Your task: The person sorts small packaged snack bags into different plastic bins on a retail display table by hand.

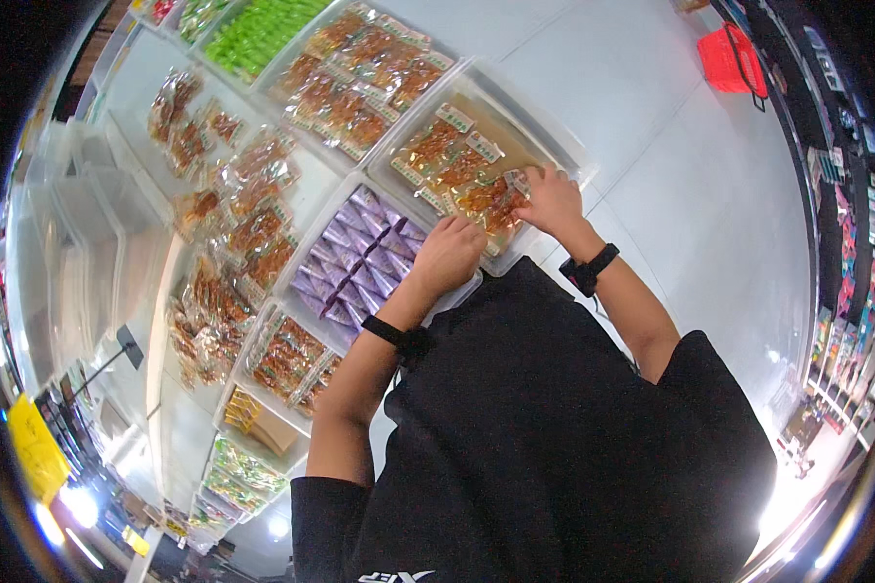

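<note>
A clear plastic bin (540, 117) in front of me holds flat see-through packets of reddish-brown snacks (433, 148) with pale labels, laid on a tan bottom. My right hand (554, 204) reaches in from the right, its fingers closed on the edge of a snack packet (491, 204) at the near end. Beside that packet's left side is my left hand (449, 255), fingers curled down and partly hidden. What the left fingers pinch, if anything, cannot be made out. Left of that hand stands a bin of purple cone-shaped packets (360, 253).
Another bin of brown snack packets (360, 73) adjoins at the far side, with green packets (262, 34) beyond. Loose snack packets (248, 214) lie heaped to the left, near stacked clear bins (97, 243). A red basket (731, 60) stands on the floor at far right.
</note>
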The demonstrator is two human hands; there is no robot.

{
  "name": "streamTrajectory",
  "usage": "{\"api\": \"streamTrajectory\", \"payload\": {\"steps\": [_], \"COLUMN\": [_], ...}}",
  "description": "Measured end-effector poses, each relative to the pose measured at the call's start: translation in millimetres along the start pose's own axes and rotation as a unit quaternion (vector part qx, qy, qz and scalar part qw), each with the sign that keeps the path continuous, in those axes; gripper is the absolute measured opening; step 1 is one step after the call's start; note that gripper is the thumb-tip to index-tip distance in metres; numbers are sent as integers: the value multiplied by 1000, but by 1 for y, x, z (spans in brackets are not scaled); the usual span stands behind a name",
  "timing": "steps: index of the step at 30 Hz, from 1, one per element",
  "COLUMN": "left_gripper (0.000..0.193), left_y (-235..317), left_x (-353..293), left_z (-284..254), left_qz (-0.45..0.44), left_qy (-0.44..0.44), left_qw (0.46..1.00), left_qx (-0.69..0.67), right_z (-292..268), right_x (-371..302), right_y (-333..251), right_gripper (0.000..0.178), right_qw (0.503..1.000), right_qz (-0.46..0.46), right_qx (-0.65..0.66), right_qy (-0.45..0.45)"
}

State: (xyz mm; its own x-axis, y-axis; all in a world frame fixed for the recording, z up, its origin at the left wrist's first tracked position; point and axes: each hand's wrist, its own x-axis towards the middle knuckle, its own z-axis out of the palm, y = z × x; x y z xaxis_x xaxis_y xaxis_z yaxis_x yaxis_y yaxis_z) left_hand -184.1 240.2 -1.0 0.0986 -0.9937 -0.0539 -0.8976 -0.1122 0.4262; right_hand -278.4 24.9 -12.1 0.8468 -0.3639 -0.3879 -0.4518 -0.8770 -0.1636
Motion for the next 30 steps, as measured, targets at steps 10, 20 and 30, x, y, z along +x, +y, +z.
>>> {"api": "streamTrajectory", "payload": {"steps": [10, 20, 30], "left_gripper": [32, 55, 68], "left_y": [-56, -169, -169], "left_x": [-141, -264, -235], "left_z": [-35, -42, -77], "left_qz": [-333, -530, -597], "left_qy": [333, 215, -22], "left_qw": [882, 819, 802], "left_qx": [2, 51, 0], "right_z": [14, 33, 27], "right_x": [-19, -44, -103], "right_y": [-39, -68, -50], "right_gripper": [72, 49, 33], "right_qw": [993, 983, 906], "right_qz": [-40, -52, 99], "right_qx": [-98, 136, 363], "right_qy": [50, 109, 196]}}
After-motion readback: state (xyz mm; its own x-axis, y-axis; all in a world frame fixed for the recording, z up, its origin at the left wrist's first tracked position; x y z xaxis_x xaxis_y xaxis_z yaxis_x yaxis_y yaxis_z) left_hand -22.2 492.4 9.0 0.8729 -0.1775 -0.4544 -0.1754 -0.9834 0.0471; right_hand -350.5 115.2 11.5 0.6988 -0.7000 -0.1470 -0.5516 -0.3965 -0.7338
